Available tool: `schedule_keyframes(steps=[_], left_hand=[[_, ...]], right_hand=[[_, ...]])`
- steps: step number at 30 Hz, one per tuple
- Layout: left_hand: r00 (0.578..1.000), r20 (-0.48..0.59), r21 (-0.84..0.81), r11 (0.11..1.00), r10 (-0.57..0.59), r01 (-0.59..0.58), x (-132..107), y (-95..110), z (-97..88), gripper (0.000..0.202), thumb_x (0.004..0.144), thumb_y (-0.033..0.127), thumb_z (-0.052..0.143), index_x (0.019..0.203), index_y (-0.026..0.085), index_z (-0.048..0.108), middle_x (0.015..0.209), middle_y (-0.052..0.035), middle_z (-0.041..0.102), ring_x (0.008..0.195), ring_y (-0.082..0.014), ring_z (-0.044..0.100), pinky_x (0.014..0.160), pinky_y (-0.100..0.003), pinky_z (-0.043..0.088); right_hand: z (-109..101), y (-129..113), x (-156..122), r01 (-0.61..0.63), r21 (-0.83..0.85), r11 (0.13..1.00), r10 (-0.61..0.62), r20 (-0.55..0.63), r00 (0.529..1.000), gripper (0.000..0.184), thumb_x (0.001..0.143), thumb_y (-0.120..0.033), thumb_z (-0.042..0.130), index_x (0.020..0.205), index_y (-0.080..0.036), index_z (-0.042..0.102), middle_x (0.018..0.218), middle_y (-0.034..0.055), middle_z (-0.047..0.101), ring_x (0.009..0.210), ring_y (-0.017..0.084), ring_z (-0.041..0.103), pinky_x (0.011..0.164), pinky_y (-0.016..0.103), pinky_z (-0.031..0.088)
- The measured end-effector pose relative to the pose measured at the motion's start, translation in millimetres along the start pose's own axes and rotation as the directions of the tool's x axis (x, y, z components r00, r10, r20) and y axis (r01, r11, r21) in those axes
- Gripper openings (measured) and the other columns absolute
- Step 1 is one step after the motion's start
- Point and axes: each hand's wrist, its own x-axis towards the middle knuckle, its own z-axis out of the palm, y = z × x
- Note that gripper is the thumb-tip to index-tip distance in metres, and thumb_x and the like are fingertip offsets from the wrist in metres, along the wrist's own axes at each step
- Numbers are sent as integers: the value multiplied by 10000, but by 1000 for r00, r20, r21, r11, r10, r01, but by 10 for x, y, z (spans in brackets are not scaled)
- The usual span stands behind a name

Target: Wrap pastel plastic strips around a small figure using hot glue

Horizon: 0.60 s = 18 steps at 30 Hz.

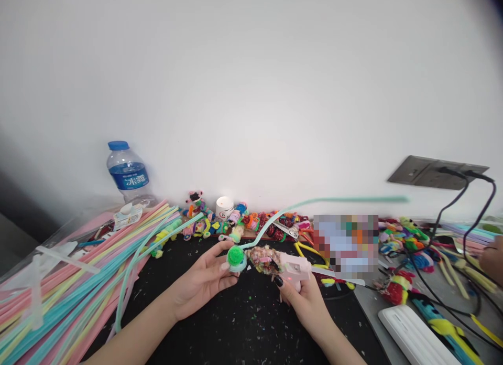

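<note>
My left hand [210,276] pinches a small round coil [236,256], bright green on top and pale blue-green below. From it a long mint pipe cleaner [291,210] sweeps up and off to the right, blurred at its far end. My right hand [302,297] is wrapped round a pale pink glue gun [293,270] with a small red light. The gun's front is crusted with fuzz and glue, and its nozzle points at the coil, close beside it. Whether the tip touches the coil I cannot tell. A translucent glue stick [338,275] sticks out behind the gun.
A large bundle of pastel pipe cleaners [78,297] lies at left, near a water bottle [129,173]. Small pipe-cleaner figures line the wall beside a white cup [224,207] and scissors [286,228]. Cables [436,234], a white power bank [416,336] and another person's hand [493,257] are at right.
</note>
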Motion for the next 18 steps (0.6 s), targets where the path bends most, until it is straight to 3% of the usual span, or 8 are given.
schedule_keyframes(steps=[6, 12, 18], left_hand=[[1000, -18, -10, 1000, 15, -15, 1, 0, 12, 364, 756, 89, 656, 1082, 229, 574, 882, -23, 662, 785, -131, 645, 758, -275, 517], [998, -43, -19, 999, 38, -39, 1, -2, -4, 342, 767, 97, 647, 1074, 225, 567, 923, -31, 658, 803, -138, 647, 769, -282, 519], [995, -80, -12, 998, 60, -61, 21, -6, 8, 335, 787, 86, 621, 1081, 235, 560, 976, -26, 656, 823, -129, 645, 801, -289, 520]], right_hand=[[-14, -35, 7, 2, -18, 1000, -2, 18, 1000, 366, 739, -541, 596, 717, -176, 587, 489, -6, 522, 495, 169, 539, 455, 261, 469], [-1, -20, -1, 2, 6, 1000, -3, 26, 1000, 351, 740, -517, 606, 792, -169, 598, 502, -13, 523, 481, 161, 533, 436, 254, 468], [-1, -30, -2, 16, -21, 1000, -14, 57, 998, 383, 771, -473, 598, 973, -149, 632, 803, 86, 675, 637, 204, 618, 555, 302, 530]])
